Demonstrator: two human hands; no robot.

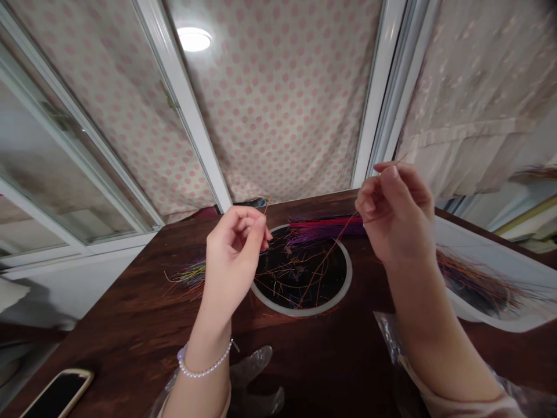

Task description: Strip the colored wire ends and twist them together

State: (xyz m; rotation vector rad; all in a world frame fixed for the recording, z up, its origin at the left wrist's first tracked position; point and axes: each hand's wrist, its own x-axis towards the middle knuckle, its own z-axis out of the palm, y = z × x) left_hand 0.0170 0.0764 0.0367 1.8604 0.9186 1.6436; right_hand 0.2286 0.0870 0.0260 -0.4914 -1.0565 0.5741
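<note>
My left hand (239, 247) is raised over the left edge of a round black dish with a pale rim (347, 284). Its thumb and fingers pinch a thin orange wire (267, 204). To the right and a little higher, my right hand (398, 203) pinches another thin orange-red wire (348, 223), which slants down towards the dish. Loose orange wires and short bits lie across the dish. Behind it is a bundle of red and purple wires (322, 227). A multicoloured bundle (189, 274) lies left of the dish, partly behind my left wrist.
On the dark wooden table (130, 302), a phone (58, 395) lies at the near left. A white tray (517, 325) with orange and dark wires stands at the right. Clear plastic (256, 371) lies near my forearms; curtained windows rise behind.
</note>
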